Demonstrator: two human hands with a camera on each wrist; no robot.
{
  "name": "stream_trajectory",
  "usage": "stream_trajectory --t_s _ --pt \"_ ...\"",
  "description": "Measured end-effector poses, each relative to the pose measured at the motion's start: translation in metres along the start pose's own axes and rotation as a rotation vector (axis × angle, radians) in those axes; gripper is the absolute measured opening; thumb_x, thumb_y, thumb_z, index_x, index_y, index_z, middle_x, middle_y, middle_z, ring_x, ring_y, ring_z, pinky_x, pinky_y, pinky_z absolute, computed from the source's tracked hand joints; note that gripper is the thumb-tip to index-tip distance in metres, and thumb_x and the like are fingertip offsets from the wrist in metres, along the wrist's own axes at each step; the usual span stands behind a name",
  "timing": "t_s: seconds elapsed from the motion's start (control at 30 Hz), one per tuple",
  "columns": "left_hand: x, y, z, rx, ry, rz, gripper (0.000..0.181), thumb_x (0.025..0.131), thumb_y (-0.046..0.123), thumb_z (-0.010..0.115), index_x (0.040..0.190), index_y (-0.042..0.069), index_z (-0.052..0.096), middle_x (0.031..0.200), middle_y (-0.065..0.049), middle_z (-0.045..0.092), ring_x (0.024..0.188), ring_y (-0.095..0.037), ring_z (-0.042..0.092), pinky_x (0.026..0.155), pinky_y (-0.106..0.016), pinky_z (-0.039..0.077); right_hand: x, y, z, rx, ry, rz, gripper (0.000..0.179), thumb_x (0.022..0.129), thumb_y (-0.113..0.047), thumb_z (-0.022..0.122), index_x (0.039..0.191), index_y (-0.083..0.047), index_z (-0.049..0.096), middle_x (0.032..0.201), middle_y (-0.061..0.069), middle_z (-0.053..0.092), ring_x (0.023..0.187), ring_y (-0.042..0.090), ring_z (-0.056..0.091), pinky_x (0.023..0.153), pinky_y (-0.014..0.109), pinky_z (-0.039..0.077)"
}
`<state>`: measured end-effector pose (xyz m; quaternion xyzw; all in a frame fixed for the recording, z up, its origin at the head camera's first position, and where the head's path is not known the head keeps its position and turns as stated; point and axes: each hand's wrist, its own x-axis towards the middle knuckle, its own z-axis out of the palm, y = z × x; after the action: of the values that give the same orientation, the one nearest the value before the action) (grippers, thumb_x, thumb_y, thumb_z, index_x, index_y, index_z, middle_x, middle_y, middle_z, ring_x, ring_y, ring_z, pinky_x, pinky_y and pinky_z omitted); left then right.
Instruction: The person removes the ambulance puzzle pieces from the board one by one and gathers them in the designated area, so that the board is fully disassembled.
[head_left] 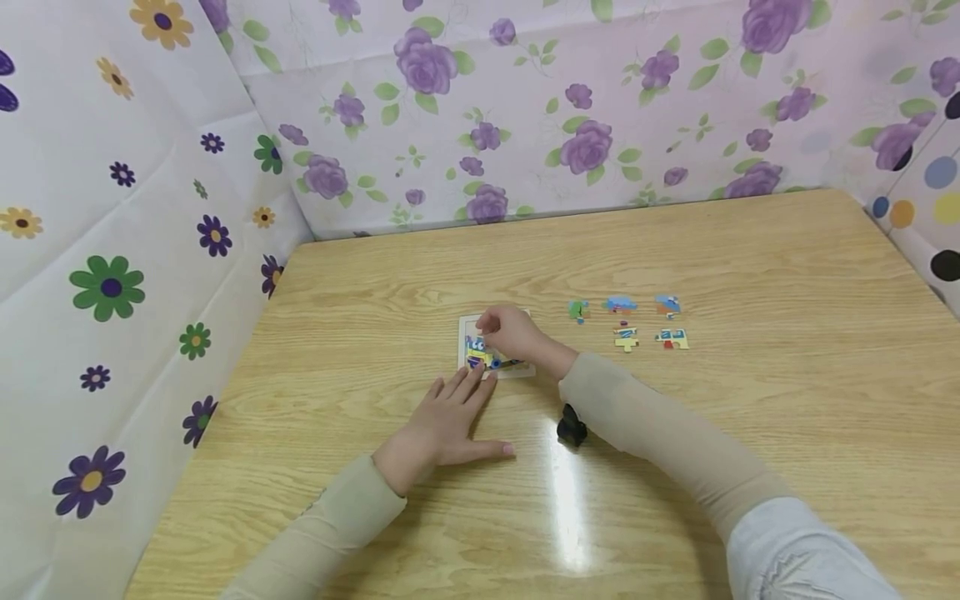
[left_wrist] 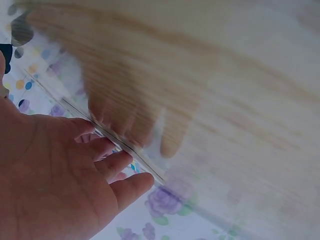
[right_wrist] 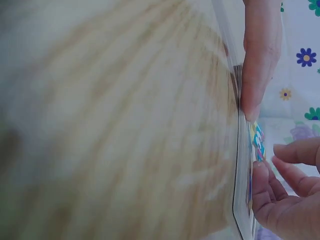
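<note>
A small jigsaw board (head_left: 463, 329) with a pale frame lies on the table, partly covered by both hands. In it shows a colourful picture with cartoon eyes. My left hand (head_left: 446, 425) is spread flat, its fingertips on the near edge of the frame and its thumb out to the right. Over the board, my right hand (head_left: 513, 333) has its fingers bent down at a puzzle piece (right_wrist: 258, 142) with an eye on it. In the right wrist view this piece stands tilted above the board, its lower edge at the right thumb tip, close to a left finger.
Several loose puzzle pieces (head_left: 626, 339) lie in two rows on the wooden table (head_left: 360, 300), right of the board. A small black object (head_left: 572, 427) shows beside the right sleeve. Flowered cloth (head_left: 480, 108) hangs behind the table and on its left.
</note>
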<state>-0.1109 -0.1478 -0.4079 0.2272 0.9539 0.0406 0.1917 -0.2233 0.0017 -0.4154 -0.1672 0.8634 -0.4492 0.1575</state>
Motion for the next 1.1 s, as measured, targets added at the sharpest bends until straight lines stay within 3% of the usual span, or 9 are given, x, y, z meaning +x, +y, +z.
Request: stream_trajectory --t_s 0.2,0.43,0.77,1.1 --pt "0.0 0.001 0.0 0.021 0.005 0.002 0.1 0.08 0.075 0.049 0.154 0.018 0.014 0.161 -0.005 0.007 0.147 -0.027 0.009 0.117 -0.054 0.015 0.006 0.001 -0.002 0.026 0.014 0.06 0.017 0.091 -0.005 0.058 0.104 0.003 0.065 0.106 0.016 0.064 0.092 0.022 0.061 0.076 0.028 0.053" --pt "0.0 0.001 0.001 0.033 -0.002 -0.003 0.1 0.08 0.075 0.049 0.154 0.018 0.013 0.161 -0.005 0.006 0.148 -0.027 0.009 0.116 -0.053 0.016 0.013 0.0 0.003 0.052 0.07 0.127 0.012 0.091 -0.007 0.06 0.094 0.001 0.068 0.098 0.014 0.066 0.072 0.013 0.055 0.056 0.018 0.046" --pt "0.004 0.0 0.003 0.042 -0.017 -0.002 0.101 0.08 0.075 0.048 0.154 0.019 0.009 0.161 -0.004 0.003 0.148 -0.026 0.005 0.117 -0.053 0.015 0.014 0.002 0.001 0.139 0.107 0.203 0.011 0.09 -0.007 0.061 0.091 -0.001 0.069 0.092 0.01 0.063 0.068 0.012 0.052 0.052 0.018 0.042" --pt "0.003 0.0 0.003 0.043 -0.014 -0.008 0.101 0.08 0.075 0.049 0.154 0.019 0.01 0.161 -0.004 0.004 0.148 -0.026 0.006 0.117 -0.053 0.016 0.006 0.0 -0.002 0.18 0.123 0.183 0.012 0.091 -0.007 0.06 0.093 0.0 0.069 0.093 0.011 0.064 0.07 0.012 0.053 0.055 0.018 0.044"
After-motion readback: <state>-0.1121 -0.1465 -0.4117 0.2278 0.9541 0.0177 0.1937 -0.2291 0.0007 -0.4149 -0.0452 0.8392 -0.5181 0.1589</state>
